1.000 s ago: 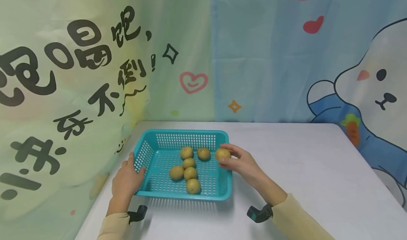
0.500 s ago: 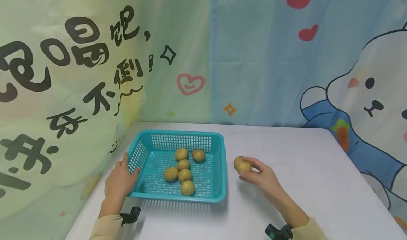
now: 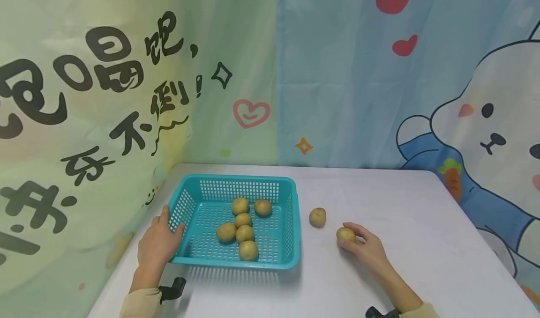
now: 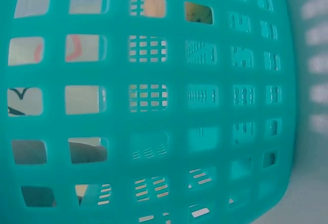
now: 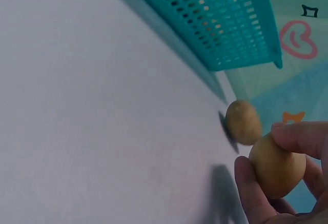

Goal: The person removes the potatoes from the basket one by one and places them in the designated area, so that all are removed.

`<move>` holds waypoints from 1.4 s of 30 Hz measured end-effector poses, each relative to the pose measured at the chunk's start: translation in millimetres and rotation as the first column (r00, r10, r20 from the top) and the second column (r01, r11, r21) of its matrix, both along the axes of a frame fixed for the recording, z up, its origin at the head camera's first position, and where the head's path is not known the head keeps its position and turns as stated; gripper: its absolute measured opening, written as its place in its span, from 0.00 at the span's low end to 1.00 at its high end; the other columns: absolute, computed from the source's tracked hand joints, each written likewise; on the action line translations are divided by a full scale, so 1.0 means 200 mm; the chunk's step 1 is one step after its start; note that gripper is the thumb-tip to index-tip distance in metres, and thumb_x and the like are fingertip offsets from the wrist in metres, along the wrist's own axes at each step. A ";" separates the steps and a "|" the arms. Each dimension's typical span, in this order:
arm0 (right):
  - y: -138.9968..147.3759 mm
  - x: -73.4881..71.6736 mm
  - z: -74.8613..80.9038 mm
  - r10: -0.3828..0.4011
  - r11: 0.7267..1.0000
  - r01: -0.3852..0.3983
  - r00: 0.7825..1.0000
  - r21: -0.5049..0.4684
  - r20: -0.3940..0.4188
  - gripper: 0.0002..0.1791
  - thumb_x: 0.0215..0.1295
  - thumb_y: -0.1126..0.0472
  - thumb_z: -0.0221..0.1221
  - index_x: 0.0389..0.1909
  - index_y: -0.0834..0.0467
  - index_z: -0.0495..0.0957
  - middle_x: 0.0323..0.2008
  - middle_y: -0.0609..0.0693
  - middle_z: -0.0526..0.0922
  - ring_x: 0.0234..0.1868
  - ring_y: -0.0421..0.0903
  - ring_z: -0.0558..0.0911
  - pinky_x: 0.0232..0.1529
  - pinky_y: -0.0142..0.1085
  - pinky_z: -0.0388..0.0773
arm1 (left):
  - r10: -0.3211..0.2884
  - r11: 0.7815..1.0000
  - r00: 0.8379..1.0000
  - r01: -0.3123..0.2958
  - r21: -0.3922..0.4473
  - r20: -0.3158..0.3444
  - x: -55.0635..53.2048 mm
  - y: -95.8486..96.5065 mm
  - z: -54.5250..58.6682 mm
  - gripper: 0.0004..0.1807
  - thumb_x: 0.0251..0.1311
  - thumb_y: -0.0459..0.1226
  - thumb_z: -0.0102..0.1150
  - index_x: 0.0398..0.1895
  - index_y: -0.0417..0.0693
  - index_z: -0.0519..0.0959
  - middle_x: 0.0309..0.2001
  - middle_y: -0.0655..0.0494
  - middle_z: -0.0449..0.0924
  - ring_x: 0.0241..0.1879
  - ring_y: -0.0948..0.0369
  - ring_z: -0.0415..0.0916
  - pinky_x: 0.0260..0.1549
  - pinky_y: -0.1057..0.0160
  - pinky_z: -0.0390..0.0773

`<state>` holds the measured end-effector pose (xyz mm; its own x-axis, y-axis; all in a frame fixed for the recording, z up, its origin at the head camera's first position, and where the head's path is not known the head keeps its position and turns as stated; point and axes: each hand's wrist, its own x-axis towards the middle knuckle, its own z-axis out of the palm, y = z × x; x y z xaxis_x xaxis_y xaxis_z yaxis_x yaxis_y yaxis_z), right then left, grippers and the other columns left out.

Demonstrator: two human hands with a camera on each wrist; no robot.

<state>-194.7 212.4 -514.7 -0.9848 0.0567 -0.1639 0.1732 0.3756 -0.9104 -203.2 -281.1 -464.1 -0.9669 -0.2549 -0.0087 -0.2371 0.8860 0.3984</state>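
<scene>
In the head view a turquoise plastic basket with perforated walls holds several small potatoes. My left hand grips its left side, the thumb over the rim; the left wrist view is filled by the perforated basket wall, and that hand is hidden there. Right of the basket, my right hand pinches a potato between thumb and fingers. In the right wrist view this potato shows close up, its shadow on the table. Another potato lies on the table between basket and right hand.
A white table carries everything. Behind it and along the left hangs a printed cloth backdrop with hearts, lettering and a white cartoon animal. Dark camera mounts sit on the wrists.
My right hand has carried its potato from the basket's right edge rightward over the table, past the loose potato, which now shows uncovered. My left hand stays on the basket; the head view shifted slightly.
</scene>
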 end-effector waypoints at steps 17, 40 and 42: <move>0.05 -0.17 -0.13 -0.025 0.967 0.061 0.989 0.249 -0.145 0.29 0.61 0.59 0.65 0.63 0.58 0.72 0.63 0.65 0.70 0.55 0.61 0.76 0.44 0.39 0.75 | -0.014 1.000 1.000 0.014 0.011 -0.006 0.02 0.02 -0.01 0.43 0.68 0.48 0.52 0.76 0.35 0.47 0.63 0.26 0.62 0.52 0.32 0.72 0.38 0.40 0.76; 0.05 -0.27 -0.18 0.019 0.953 0.052 0.973 0.299 -0.230 0.31 0.60 0.63 0.64 0.64 0.62 0.67 0.64 0.68 0.65 0.64 0.69 0.67 0.62 0.61 0.64 | 0.008 1.000 0.999 -0.008 0.005 -0.047 0.01 0.01 -0.01 0.42 0.67 0.46 0.53 0.76 0.34 0.49 0.63 0.27 0.64 0.52 0.34 0.73 0.40 0.39 0.76; 0.05 -0.27 -0.18 0.023 0.955 0.043 0.975 0.294 -0.219 0.31 0.60 0.63 0.64 0.64 0.61 0.67 0.65 0.68 0.65 0.64 0.69 0.67 0.62 0.61 0.64 | 0.009 1.000 0.999 -0.008 0.003 -0.045 0.02 0.01 -0.01 0.42 0.67 0.46 0.53 0.76 0.34 0.49 0.63 0.27 0.64 0.52 0.34 0.73 0.40 0.39 0.76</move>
<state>-248.0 222.8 -550.5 -0.9936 0.0799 0.0802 -0.0116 0.6324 -0.7745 -199.8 -279.6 -465.8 -0.9642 -0.2631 0.0342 -0.2263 0.8828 0.4117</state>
